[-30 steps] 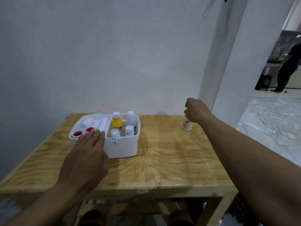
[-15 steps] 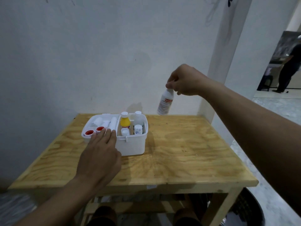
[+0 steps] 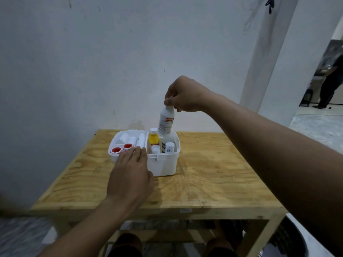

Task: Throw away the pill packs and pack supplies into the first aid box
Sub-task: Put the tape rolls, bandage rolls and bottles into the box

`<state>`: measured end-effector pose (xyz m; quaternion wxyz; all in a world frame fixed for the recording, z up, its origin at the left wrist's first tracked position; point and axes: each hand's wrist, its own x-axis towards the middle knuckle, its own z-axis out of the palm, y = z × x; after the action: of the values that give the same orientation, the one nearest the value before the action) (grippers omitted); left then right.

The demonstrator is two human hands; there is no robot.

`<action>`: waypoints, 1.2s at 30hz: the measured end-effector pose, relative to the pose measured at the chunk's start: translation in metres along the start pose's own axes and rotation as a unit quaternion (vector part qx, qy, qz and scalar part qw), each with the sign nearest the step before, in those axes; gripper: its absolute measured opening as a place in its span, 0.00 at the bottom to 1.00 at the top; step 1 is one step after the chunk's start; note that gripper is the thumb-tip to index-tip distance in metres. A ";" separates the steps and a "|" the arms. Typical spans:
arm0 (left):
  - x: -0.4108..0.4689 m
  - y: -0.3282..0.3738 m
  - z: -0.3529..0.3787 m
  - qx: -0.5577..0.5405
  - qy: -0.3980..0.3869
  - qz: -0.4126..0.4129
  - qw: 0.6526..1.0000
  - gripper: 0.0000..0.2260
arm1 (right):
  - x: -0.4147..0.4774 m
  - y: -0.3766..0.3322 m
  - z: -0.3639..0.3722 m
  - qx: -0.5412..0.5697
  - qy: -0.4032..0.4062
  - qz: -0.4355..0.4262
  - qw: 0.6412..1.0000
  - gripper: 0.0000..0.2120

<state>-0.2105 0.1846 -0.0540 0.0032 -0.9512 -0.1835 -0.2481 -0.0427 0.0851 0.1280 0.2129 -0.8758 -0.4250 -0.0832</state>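
Right hand: the right hand (image 3: 185, 95) hung above the far right corner of the box, its fingers (image 3: 168, 102) pinched shut around the cap of a white plastic bottle with a red label band (image 3: 165, 121).
White bottle: it dangled almost upright, tipped a touch, its base right at the rim of the right compartment, over the far right corner. Whether the base touched anything inside, I could not tell.
First aid box: the white plastic first aid box (image 3: 163, 164) sat open on the pale plywood counter (image 3: 213, 173), towards the far left of the top.
Right compartment: a yellow bottle with a white cap (image 3: 153, 139) stood upright, with two small white bottles (image 3: 169, 147) just beside it on the near side.
Left compartment: two small red-capped tubs (image 3: 122, 148) sat at the near edge, white rolls (image 3: 141, 139) lying behind them.
Left hand: the left hand (image 3: 130, 175) lay flat against the near side of the box, fingers stretched out and loose over the near rim, gripping nothing, fingertips just beside the red caps.
Far right: a person in dark clothes (image 3: 332, 80) stood well apart, through a doorway.
Below the counter: a dark round bin (image 3: 289, 238) peeked out at the near right.
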 end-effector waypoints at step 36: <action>0.006 -0.006 -0.007 -0.030 0.039 0.033 0.998 0.22 | -0.004 0.007 0.063 -0.040 -0.107 0.039 0.993 0.11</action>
<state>-0.2109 0.1913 -0.0459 -0.0102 -0.9460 -0.1442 -0.2903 -0.0417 0.1067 0.0687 0.1337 -0.9034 -0.4074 0.0025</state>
